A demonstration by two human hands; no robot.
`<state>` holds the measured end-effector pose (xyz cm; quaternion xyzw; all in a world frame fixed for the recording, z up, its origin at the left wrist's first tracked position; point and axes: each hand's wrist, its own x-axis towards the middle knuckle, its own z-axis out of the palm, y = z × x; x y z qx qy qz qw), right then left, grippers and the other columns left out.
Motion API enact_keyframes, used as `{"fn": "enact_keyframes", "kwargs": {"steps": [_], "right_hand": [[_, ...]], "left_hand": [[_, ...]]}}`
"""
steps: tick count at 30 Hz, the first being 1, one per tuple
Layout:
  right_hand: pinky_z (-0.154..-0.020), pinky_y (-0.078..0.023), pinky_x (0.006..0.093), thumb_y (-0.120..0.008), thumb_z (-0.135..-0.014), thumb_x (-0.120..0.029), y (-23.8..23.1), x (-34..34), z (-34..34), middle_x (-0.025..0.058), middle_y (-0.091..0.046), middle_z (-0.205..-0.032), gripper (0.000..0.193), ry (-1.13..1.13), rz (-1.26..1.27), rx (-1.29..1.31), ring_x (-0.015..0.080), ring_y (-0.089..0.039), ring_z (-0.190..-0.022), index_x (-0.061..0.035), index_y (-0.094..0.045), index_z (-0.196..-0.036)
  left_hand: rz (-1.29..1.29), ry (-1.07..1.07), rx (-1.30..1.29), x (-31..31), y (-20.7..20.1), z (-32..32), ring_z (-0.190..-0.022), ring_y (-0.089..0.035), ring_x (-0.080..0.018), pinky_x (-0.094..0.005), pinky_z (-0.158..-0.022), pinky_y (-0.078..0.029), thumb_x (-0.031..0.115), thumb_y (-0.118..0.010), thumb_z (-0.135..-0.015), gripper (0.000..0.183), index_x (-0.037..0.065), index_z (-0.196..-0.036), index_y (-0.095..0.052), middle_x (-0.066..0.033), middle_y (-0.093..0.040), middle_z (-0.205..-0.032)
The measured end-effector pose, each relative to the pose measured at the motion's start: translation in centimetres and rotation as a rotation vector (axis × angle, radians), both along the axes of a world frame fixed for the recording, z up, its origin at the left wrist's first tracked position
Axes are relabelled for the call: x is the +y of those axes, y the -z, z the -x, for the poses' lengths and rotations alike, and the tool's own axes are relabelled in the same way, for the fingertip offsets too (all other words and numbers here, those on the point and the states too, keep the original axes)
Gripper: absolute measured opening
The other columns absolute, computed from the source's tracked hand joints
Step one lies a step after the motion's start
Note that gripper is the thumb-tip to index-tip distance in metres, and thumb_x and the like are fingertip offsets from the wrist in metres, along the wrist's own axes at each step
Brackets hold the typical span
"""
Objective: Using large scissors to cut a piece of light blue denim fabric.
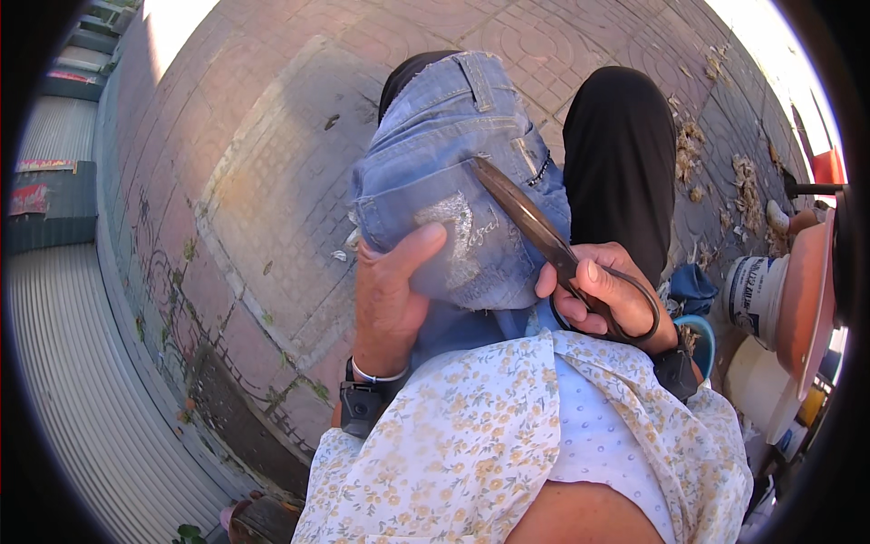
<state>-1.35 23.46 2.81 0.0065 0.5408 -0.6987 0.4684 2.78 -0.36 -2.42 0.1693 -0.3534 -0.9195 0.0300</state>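
A folded piece of faded blue denim jeans (421, 145), with a belt loop, seams and a sparkly patterned patch, lies over my lap. My left hand (391, 288) grips its lower left edge, thumb on top and the other fingers hidden beneath. In my right hand (609, 295) is a pair of dark, worn scissors (535, 222), with fingers and thumb around the handle loops. The blades look closed together and point up and left, their tip resting on or just over the denim near a seam. A short dark beaded trim (541, 170) shows at the denim's right side.
Right of my black-trousered knee (621, 145) stand a white printed bucket (757, 295), an orange-pink basin (807, 308) and a light blue tub (702, 340). Fibrous scraps (748, 190) litter the paving (535, 41). A ribbed metal shutter (68, 363) runs along the left.
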Motion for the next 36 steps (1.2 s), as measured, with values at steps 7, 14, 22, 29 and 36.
{"fn": "enact_keyframes", "kwargs": {"steps": [7, 14, 22, 29, 36], "right_hand": [[-0.048, -0.030, 0.0195, -0.056, -0.102, -0.042, -0.1, 0.7, 0.0, -0.0029, -0.049, -0.065, 0.044, -0.213, -0.010, 0.021, 0.0019, -0.040, -0.052, 0.0010, -0.066, -0.104], [-0.048, -0.030, 0.0194, -0.056, -0.102, -0.042, -0.1, 0.7, -0.1, -0.0030, -0.049, -0.065, 0.044, -0.206, -0.012, 0.010, 0.0020, -0.040, -0.052, 0.0011, -0.066, -0.104], [-0.047, -0.031, 0.0196, -0.054, -0.102, -0.042, -0.2, 0.5, 0.1, -0.0022, -0.049, -0.066, 0.044, -0.208, 0.002, -0.011, 0.0018, -0.040, -0.051, 0.0012, -0.066, -0.103], [-0.048, -0.030, 0.0191, -0.054, -0.103, -0.039, 1.4, -0.6, -0.8, -0.0008, -0.053, -0.067, 0.043, -0.142, 0.057, 0.054, 0.0011, -0.040, -0.050, 0.0015, -0.066, -0.105], [-0.046, -0.030, 0.0191, -0.047, -0.104, -0.049, 1.9, -2.4, -1.1, -0.0013, -0.051, -0.067, 0.052, 0.103, 0.192, -0.030, 0.0024, -0.038, -0.048, 0.0006, -0.062, -0.109]], "left_hand": [[-0.004, -0.022, -0.004, 0.1, 0.2, 0.0, -0.108, -0.066, -0.0245, -0.0388, -0.097, -0.054, 0.003, -0.068, -0.083, 0.052, 0.000, -0.133, -0.055, -0.0132, -0.066, -0.123], [-0.020, -0.016, 0.002, 0.0, 0.1, 0.1, -0.109, -0.066, -0.0248, -0.0391, -0.098, -0.053, 0.002, -0.068, -0.083, 0.053, 0.000, -0.134, -0.053, -0.0139, -0.066, -0.123], [-0.042, 0.006, 0.011, -0.2, 0.2, 0.0, -0.112, -0.065, -0.0217, -0.0361, -0.098, -0.051, 0.001, -0.069, -0.084, 0.049, 0.003, -0.132, -0.058, -0.0104, -0.066, -0.125], [-0.036, 0.015, 0.003, -0.8, 0.3, 0.3, -0.111, -0.065, -0.0250, -0.0396, -0.099, -0.052, 0.003, -0.070, -0.084, 0.053, 0.000, -0.134, -0.054, -0.0136, -0.065, -0.124], [-0.012, 0.065, -0.032, -1.2, 0.8, 0.5, -0.109, -0.066, -0.0252, -0.0403, -0.097, -0.053, 0.003, -0.070, -0.083, 0.052, 0.000, -0.133, -0.055, -0.0125, -0.066, -0.123]]}}
